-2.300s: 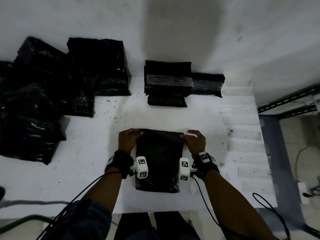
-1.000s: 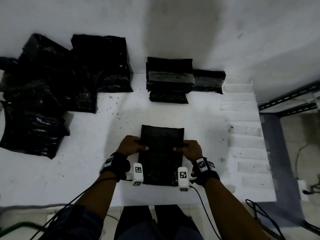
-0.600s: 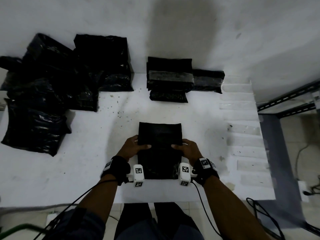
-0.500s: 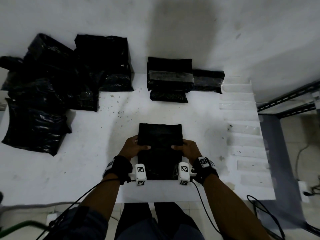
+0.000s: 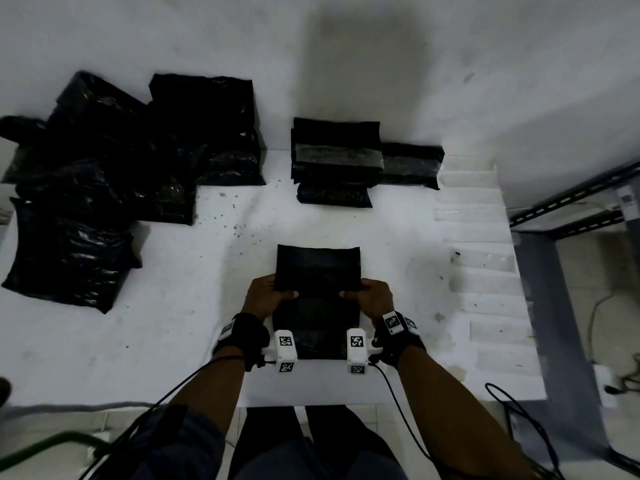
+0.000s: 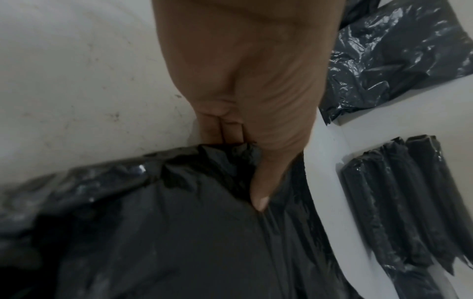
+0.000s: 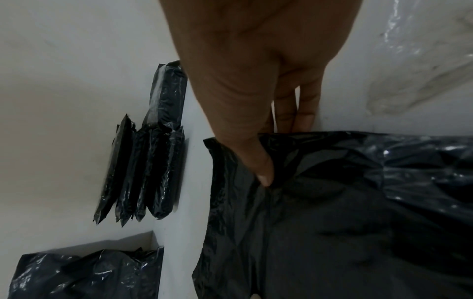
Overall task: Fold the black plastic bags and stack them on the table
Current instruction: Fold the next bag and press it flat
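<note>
gripping: you are pinching the black bag (image 5: pixel 318 271) at both side edges.
left hand (image 5: pixel 265 296): thumb on top, fingers under.
right hand (image 5: pixel 372 296): gripping likewise.
bag: lying on the white table (image 5: pixel 173 323), nearer you than the folded stack (image 5: pixel 334 161).
loose bags (image 5: pixel 86 181): lying left of that stack.

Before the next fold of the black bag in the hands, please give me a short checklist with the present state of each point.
1. Left hand pinches the bag's left edge: ok.
2. Right hand pinches the right edge: ok.
3. Black bag lies straight on the white table, both hands level: ok.
4. Bare table beyond the bag for laying the fold: ok.
5. Folded stack at the far edge lies apart from the bag, ready to take it: ok.
6. Layers under the thumbs aligned: cannot tell, the plastic is too dark.
</note>
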